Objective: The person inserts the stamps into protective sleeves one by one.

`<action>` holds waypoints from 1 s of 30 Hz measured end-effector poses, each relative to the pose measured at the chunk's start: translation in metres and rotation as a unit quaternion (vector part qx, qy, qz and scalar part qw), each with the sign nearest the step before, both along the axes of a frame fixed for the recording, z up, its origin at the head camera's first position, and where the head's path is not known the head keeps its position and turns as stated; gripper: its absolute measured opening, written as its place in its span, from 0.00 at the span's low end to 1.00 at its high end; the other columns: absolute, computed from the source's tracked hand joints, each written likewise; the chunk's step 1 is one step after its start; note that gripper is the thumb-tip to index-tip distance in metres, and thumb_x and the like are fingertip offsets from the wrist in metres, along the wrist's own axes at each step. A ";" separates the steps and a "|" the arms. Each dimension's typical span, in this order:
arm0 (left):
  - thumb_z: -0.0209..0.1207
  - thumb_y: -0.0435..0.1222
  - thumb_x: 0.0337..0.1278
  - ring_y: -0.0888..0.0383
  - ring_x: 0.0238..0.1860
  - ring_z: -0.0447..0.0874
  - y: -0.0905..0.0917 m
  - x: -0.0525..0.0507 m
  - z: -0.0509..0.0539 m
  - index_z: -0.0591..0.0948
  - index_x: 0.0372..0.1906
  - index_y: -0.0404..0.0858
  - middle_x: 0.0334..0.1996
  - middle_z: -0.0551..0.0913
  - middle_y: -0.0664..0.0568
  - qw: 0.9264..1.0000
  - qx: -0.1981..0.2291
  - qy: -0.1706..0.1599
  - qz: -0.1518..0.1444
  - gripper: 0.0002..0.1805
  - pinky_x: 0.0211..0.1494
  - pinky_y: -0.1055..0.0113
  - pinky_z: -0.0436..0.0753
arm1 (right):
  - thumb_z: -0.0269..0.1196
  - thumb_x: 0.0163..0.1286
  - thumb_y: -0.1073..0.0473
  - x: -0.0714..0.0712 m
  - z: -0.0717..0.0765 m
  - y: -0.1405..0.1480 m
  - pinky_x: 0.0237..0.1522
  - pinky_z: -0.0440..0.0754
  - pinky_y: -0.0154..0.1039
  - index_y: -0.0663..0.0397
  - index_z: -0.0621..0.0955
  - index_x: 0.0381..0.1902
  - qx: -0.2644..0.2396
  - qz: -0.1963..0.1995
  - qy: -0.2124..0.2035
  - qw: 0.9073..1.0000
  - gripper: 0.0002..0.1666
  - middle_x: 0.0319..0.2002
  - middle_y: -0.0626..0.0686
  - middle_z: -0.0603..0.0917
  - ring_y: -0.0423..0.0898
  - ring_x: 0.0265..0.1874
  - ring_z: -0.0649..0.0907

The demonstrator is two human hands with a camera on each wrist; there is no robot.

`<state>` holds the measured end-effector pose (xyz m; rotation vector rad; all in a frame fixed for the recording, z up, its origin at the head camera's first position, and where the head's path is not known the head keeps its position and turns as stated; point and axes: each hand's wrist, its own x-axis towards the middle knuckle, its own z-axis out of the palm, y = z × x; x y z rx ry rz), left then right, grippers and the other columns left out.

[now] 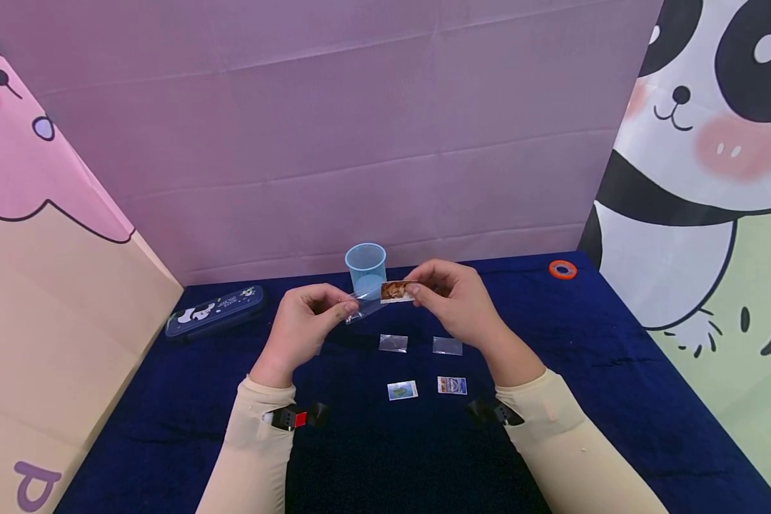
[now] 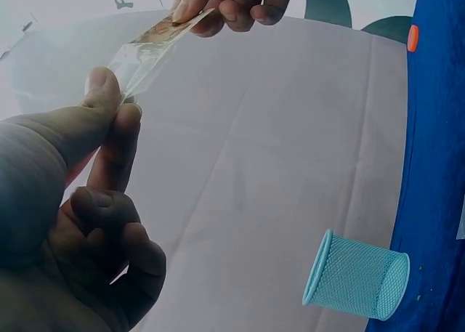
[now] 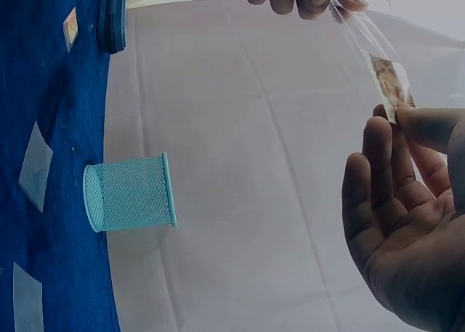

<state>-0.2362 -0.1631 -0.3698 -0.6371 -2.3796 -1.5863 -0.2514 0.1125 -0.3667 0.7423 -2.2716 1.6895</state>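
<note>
My left hand point(image 1: 302, 325) pinches one end of a clear plastic sleeve point(image 2: 138, 67) between thumb and index finger, above the table. A small brown picture card point(image 1: 394, 291) is pinched by thumb and fingers of my right hand point(image 1: 459, 303). Card and sleeve overlap where they meet; how deep the card sits inside I cannot tell. Below lie two more clear sleeves, one in the middle point(image 1: 393, 343) and one to the right point(image 1: 447, 346). Nearer me are a green-blue picture card point(image 1: 402, 390) and a blue-white picture card point(image 1: 452, 385).
Behind the hands stands a light blue mesh pen cup point(image 1: 365, 260). A dark blue panda pencil case point(image 1: 215, 312) lies at the left, an orange tape roll point(image 1: 562, 269) at the far right. Another small card point(image 3: 70, 29) shows near the case. Dark blue cloth point(image 1: 617, 400) covers the table.
</note>
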 end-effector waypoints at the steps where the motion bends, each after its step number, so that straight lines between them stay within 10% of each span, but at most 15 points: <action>1: 0.69 0.39 0.67 0.51 0.30 0.79 0.000 0.000 0.000 0.91 0.39 0.44 0.34 0.88 0.53 1.000 -0.003 0.000 0.001 0.04 0.33 0.65 0.80 | 0.67 0.75 0.63 0.000 0.000 0.000 0.33 0.82 0.38 0.54 0.87 0.46 -0.001 0.003 0.000 1.000 0.05 0.35 0.54 0.86 0.53 0.33 0.85; 30: 0.69 0.37 0.67 0.52 0.29 0.78 0.000 -0.001 -0.002 0.91 0.40 0.43 0.34 0.88 0.53 1.000 -0.003 0.013 0.006 0.03 0.32 0.66 0.79 | 0.68 0.75 0.62 -0.001 -0.002 0.001 0.30 0.78 0.36 0.55 0.87 0.46 0.014 0.016 -0.012 1.000 0.05 0.30 0.54 0.84 0.50 0.28 0.80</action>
